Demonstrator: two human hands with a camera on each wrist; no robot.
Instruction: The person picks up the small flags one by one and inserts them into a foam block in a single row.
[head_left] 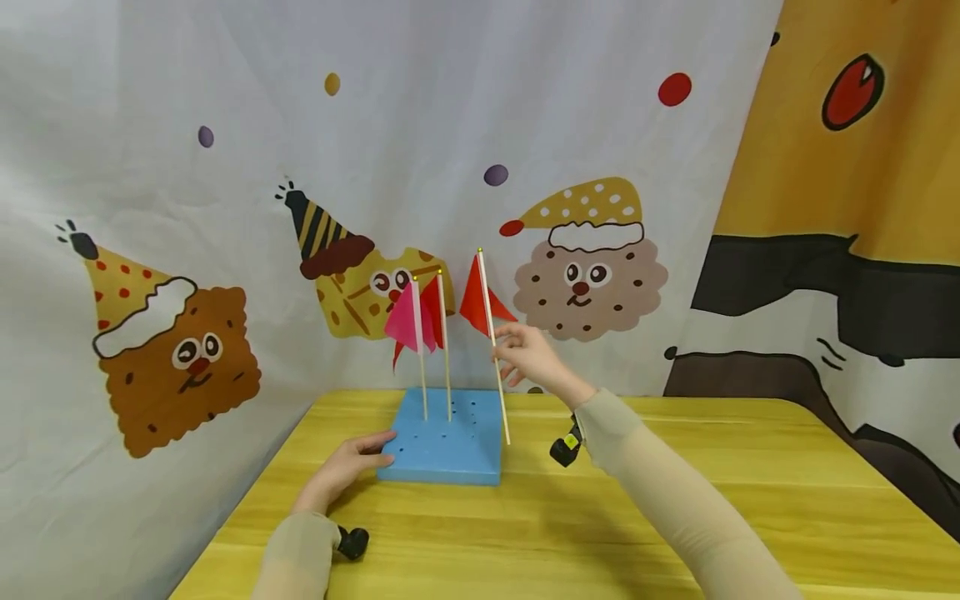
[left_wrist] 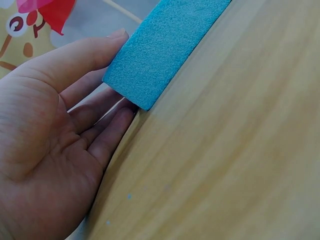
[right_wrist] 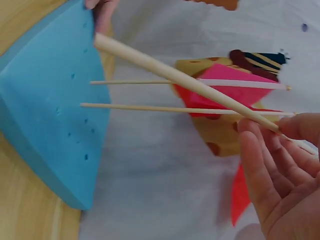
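Note:
My right hand (head_left: pixel 531 357) pinches the thin wooden stick of a red flag (head_left: pixel 476 302) between thumb and fingers. The stick's bare lower end (right_wrist: pixel 107 44) points down in front of the blue foam board's (head_left: pixel 442 468) right part, apart from it in the right wrist view. On the board stand two flags, a pink flag (head_left: pixel 403 323) and another red flag (head_left: pixel 433 310), their sticks upright. Several small holes dot the board's top. At the board's left edge rests my left hand (head_left: pixel 347 468), thumb on the upper edge and nearly straight fingers along the side (left_wrist: pixel 112 132).
The board lies on a yellow wood-grain table (head_left: pixel 637 525). Behind it hangs a white cloth (head_left: pixel 420 125) printed with cartoon biscuits and cheese. A black wrist camera (head_left: pixel 566 450) hangs below the right wrist, another (head_left: pixel 353 543) beside the left.

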